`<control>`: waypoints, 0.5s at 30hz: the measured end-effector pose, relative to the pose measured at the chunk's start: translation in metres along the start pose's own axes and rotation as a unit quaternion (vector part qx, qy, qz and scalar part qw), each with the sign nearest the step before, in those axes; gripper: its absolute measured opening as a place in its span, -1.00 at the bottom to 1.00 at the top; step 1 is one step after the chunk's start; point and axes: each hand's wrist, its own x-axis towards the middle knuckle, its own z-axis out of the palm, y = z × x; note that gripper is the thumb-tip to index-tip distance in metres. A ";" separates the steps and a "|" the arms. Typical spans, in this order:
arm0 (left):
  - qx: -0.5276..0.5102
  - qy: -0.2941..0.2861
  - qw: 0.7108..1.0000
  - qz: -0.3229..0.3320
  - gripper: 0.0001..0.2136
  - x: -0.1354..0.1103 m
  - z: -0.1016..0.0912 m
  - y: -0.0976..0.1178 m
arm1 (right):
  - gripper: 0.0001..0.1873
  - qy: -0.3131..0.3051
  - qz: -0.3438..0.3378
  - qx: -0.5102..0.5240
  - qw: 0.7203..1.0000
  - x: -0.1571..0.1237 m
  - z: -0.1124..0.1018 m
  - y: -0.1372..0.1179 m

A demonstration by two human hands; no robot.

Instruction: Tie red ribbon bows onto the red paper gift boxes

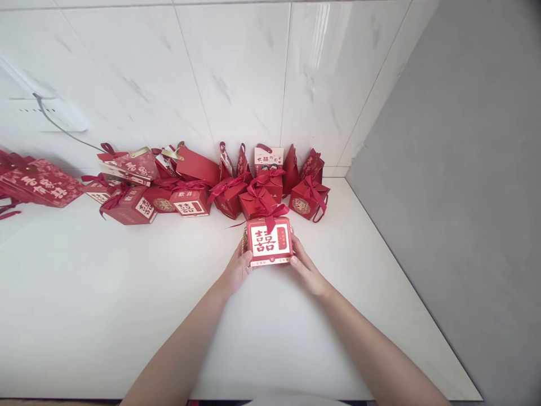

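A red and white gift box with a large double-happiness character on its front is held between my two hands. A dark red ribbon bow sits on its top. My left hand grips the box's left side, where a twisted cord handle shows. On the opposite side my right hand is closed on the box, its thumb at the lower front corner. The fingers behind the box are hidden. Just beyond it stand a red ribboned box and another red box to the right.
Several red gift boxes and bags line the white table along the tiled wall. Flat red bags lie at the far left. A grey cable runs from a wall socket. A grey panel bounds the right side.
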 end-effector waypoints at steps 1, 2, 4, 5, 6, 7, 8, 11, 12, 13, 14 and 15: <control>0.003 0.006 1.000 -0.003 -0.37 0.000 0.001 0.001 | -0.32 -0.003 0.010 0.008 1.000 0.000 0.000 0.000; 0.006 0.010 1.000 -0.004 -0.38 0.000 0.002 0.001 | -0.29 -0.005 0.018 0.015 1.000 0.000 -0.001 0.001; 0.007 0.011 1.000 -0.001 -0.40 0.000 0.005 0.003 | -0.25 -0.006 0.024 0.022 0.999 -0.001 -0.001 0.002; 0.007 0.009 1.000 0.000 -0.40 0.000 0.006 0.004 | -0.24 -0.005 0.022 0.023 0.999 -0.001 -0.001 0.003; 0.006 0.007 1.000 0.000 -0.40 0.000 0.006 0.005 | -0.24 -0.004 0.021 0.024 0.999 -0.001 -0.001 0.004; 0.007 0.005 1.000 0.000 -0.39 0.000 0.007 0.006 | -0.24 -0.002 0.019 0.024 1.000 -0.001 -0.001 0.004; 0.008 0.004 1.000 -0.001 -0.39 0.000 0.007 0.007 | -0.23 0.001 0.018 0.022 1.000 -0.001 0.000 0.004; 0.015 0.005 1.000 -0.002 -0.39 -0.001 0.008 0.008 | -0.21 0.008 0.019 0.013 1.000 0.000 -0.001 0.004; 0.018 0.006 1.000 -0.002 -0.39 -0.001 0.008 0.008 | -0.21 0.008 0.019 0.011 1.000 0.000 -0.001 0.004; 0.020 0.008 1.000 -0.002 -0.38 -0.001 0.008 0.008 | -0.21 0.007 0.019 0.010 1.000 0.000 -0.001 0.004; 0.021 0.009 1.000 -0.003 -0.38 -0.001 0.007 0.008 | -0.22 0.005 0.019 0.010 1.000 0.000 -0.002 0.004; 0.022 0.010 1.000 -0.003 -0.37 -0.001 0.007 0.008 | -0.22 0.004 0.017 0.010 1.000 0.000 -0.002 0.005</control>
